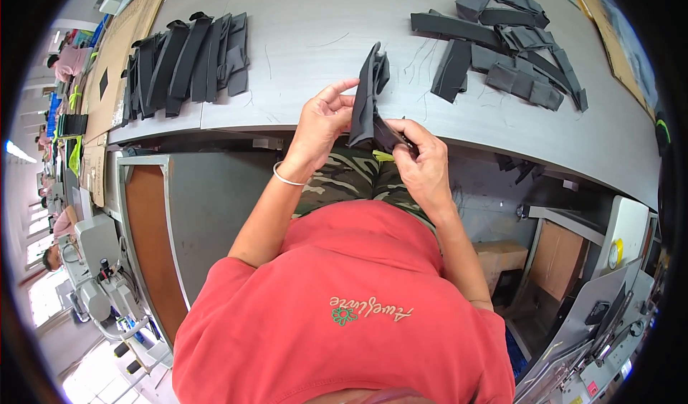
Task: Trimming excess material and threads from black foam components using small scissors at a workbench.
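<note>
A folded dark grey fabric piece (367, 96) stands upright over the table's near edge, between my two hands. My left hand (321, 126) grips its left side, thumb and fingers closed on the cloth, with the index finger pointing up along it. At its lower right end, my right hand (424, 162) is closed with the fingertips pinched together on a dark strip-like part. Whether a small tool is also inside the right fingers cannot be made out. A small yellow-green thing (383, 156) shows just below the fabric, beside the right fingers.
On the grey table (308, 60), a row of dark fabric strips (188, 64) lies at the left. A looser pile of similar pieces (512, 46) lies at the right, with loose threads nearby. A cardboard box (500, 257) stands below the table, and sewing machines (100, 296) stand at the left.
</note>
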Demonstrator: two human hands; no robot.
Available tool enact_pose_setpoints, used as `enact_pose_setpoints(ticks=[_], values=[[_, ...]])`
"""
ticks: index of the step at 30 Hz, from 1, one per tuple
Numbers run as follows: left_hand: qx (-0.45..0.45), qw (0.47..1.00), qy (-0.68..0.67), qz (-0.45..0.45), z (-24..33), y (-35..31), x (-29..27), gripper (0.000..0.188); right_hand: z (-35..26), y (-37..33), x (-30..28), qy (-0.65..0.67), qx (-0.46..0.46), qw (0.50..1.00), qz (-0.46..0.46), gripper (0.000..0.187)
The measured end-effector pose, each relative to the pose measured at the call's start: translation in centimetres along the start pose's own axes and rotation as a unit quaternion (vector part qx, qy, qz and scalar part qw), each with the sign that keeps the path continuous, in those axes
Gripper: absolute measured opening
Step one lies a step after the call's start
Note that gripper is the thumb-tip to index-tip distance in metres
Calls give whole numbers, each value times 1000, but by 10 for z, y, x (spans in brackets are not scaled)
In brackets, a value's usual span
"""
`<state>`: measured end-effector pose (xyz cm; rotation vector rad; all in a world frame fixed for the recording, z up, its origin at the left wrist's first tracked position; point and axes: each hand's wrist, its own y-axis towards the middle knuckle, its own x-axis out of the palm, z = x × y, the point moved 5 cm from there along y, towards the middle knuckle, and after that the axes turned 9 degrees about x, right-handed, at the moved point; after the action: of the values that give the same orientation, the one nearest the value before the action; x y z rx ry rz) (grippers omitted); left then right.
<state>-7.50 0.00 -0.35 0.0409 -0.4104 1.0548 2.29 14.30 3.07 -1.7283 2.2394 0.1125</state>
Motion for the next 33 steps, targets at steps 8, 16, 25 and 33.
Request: enact_pose_setpoints(ticks=[8, 16, 25, 33], values=[[-51, 976, -210, 3, 4, 3, 3, 41, 10, -3, 5, -29, -31, 999, 27, 38], [3, 996, -81, 31, 21, 8, 3, 25, 18, -1, 2, 16, 35, 998, 55, 38], [95, 993, -47, -54, 29, 0, 17, 31, 27, 6, -20, 12, 51, 994, 93, 38], [260, 955, 137, -23, 37, -7, 23, 50, -27, -3, -27, -79, -55, 991, 95, 26]])
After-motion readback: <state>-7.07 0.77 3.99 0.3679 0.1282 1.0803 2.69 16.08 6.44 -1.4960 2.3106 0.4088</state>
